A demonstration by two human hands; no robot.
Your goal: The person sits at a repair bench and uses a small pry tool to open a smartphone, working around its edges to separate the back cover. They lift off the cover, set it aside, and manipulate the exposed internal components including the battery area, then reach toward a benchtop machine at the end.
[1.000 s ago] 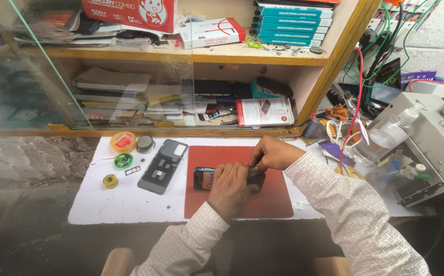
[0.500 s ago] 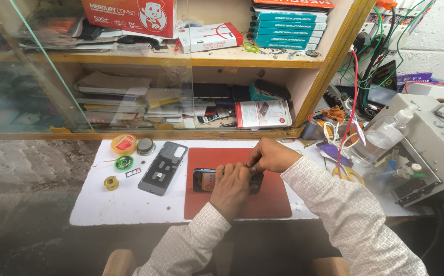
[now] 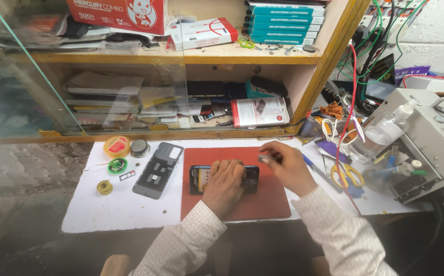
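Head view: the left hand (image 3: 225, 180) presses flat on the opened phone (image 3: 224, 178) on the red mat (image 3: 263, 202); the right hand (image 3: 288, 166) pinches what may be a small metal tool (image 3: 266, 159). A slip could scratch exposed parts

Setting: small phone repair shop. Evidence: opened phone (image 3: 224, 178) on a red mat (image 3: 263, 204) on the white surface (image 3: 104, 212); detached back cover (image 3: 158, 169) to its left; solder spools (image 3: 116, 146) at far left of the surface. Wooden shelves (image 3: 263, 57) behind glass, far side, hold stacked boxed goods (image 3: 285, 23) and papers. Right: tangled wires (image 3: 380, 46), scissors (image 3: 348, 176), pump bottle (image 3: 381, 131), grey machine (image 3: 431, 140).
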